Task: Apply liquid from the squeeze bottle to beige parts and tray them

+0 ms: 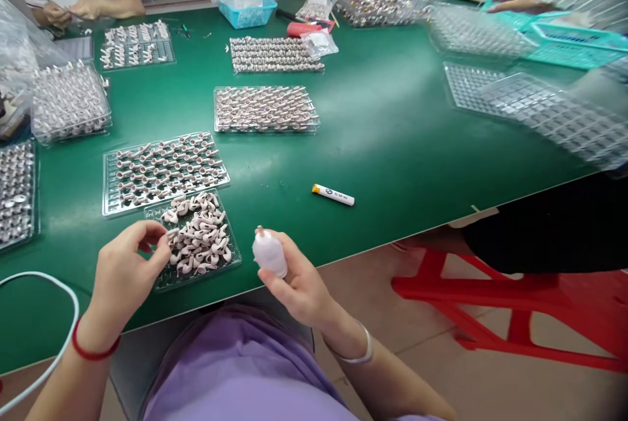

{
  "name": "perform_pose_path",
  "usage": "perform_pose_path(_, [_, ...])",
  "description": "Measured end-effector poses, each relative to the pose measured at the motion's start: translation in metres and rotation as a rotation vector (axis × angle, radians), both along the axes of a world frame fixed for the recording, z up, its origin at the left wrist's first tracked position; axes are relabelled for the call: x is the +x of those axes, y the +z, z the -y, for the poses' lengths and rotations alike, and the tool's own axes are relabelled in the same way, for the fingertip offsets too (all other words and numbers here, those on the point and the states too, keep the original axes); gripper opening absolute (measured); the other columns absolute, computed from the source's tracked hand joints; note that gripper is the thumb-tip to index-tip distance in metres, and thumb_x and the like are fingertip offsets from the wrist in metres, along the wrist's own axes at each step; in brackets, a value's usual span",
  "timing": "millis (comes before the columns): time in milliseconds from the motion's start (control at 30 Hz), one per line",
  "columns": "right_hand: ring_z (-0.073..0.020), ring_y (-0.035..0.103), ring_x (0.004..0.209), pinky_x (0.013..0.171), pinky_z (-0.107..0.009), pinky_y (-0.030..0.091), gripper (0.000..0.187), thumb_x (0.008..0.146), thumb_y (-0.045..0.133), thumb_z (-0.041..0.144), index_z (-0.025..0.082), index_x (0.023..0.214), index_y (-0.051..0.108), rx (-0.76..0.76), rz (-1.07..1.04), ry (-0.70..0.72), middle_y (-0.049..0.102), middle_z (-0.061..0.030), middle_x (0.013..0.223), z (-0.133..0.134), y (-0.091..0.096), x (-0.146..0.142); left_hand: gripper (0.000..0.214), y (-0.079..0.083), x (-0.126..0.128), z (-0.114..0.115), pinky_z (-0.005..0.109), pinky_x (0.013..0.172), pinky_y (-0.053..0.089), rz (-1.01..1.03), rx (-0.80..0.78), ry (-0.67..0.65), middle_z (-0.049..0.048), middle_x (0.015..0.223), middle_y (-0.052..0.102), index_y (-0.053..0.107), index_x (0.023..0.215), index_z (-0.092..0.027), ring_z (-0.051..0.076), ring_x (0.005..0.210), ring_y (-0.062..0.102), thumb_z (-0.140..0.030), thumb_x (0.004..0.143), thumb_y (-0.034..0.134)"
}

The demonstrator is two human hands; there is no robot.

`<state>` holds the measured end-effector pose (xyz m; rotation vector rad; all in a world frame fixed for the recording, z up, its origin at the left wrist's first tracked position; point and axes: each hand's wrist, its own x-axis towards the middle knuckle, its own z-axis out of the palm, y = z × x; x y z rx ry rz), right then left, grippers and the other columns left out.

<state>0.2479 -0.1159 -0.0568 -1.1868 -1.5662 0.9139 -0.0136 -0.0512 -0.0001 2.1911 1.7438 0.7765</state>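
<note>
My left hand [128, 270] is at the left side of a clear tray [236, 260] heaped with loose white earbud shells [202, 235]. Its thumb and forefinger are pinched together on a small white earbud shell [173, 233], partly hidden by the fingertips. In my right hand [304, 287] is a small white squeeze bottle [269, 253], its thin brownish tip pointing up, just right of the tray. Behind the heap, a second clear tray [110, 193] holds earbud shells set out in rows.
On the green table [392, 166] lies a white lighter [333, 195] with a yellow end. Further filled trays [266, 109] stand behind and to the left. A white cable [73, 297] curves at the left. Co-workers' hands [86, 9] are across the table; a red stool [520, 297] stands at right.
</note>
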Motion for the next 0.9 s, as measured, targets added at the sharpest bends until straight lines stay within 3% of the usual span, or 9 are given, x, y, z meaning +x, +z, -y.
perform_pose_path(100, [-0.0219,0.062,0.102,0.086,-0.034,0.054,0.048,0.088,0.058,0.026,0.023,0.134,0.045,-0.055,-0.072,0.149,0.06,-0.0106,0.125,0.004,0.004,-0.014,0.017,-0.008,-0.007,0.025,0.025,0.066,0.051,0.079,0.023,0.018,-0.0009,0.089,0.072,0.071,0.099,-0.025,0.014,0.069,0.066,-0.028,0.085,0.061])
perform_pose_path(167, [-0.0184,0.062,0.091,0.077,-0.03,0.055,0.049,0.087,0.059,0.025,0.023,0.133,0.042,-0.09,-0.122,0.2,0.062,-0.0087,0.118,0.005,0.005,-0.024,0.016,-0.014,-0.009,0.036,0.025,0.069,0.053,0.09,0.058,0.037,0.0008,0.093,0.071,0.073,0.096,-0.024,0.014,0.076,0.067,-0.026,0.086,0.061])
perform_pose_path(267, [-0.0151,0.059,0.078,0.067,-0.026,0.052,0.049,0.085,0.06,0.023,0.023,0.13,0.04,-0.113,-0.152,0.199,0.062,-0.0063,0.106,0.004,0.004,-0.034,0.011,-0.02,-0.011,0.043,0.024,0.07,0.054,0.136,0.078,0.071,0.0019,0.094,0.07,0.072,0.09,-0.022,0.014,0.078,0.067,-0.023,0.085,0.063])
perform_pose_path(467, [-0.0148,0.058,0.08,0.07,-0.026,0.052,0.047,0.084,0.061,0.021,0.023,0.126,0.04,-0.123,-0.153,0.178,0.06,-0.0052,0.105,0.003,0.002,-0.037,0.005,-0.025,-0.011,0.048,0.026,0.065,0.056,0.072,0.156,0.029,0.0024,0.093,0.074,0.07,0.089,-0.023,0.015,0.077,0.07,-0.021,0.086,0.066])
perform_pose_path(633, [-0.0139,0.057,0.078,0.067,-0.025,0.051,0.045,0.084,0.06,0.021,0.024,0.125,0.041,-0.131,-0.165,0.171,0.059,-0.004,0.102,0.004,0.002,-0.035,0.014,-0.03,-0.011,0.054,0.032,0.079,0.057,-0.063,0.287,-0.092,0.0068,0.097,0.077,0.067,0.095,-0.02,0.019,0.084,0.072,-0.011,0.084,0.065])
perform_pose_path(900, [-0.0161,0.06,0.085,0.071,-0.027,0.051,0.046,0.084,0.063,0.025,0.024,0.127,0.044,-0.121,-0.149,0.19,0.061,-0.0061,0.109,0.006,0.001,-0.032,0.033,-0.032,-0.015,0.067,0.036,0.086,0.056,-0.019,0.305,-0.086,0.0053,0.108,0.075,0.067,0.11,-0.028,0.021,0.093,0.071,-0.01,0.083,0.067])
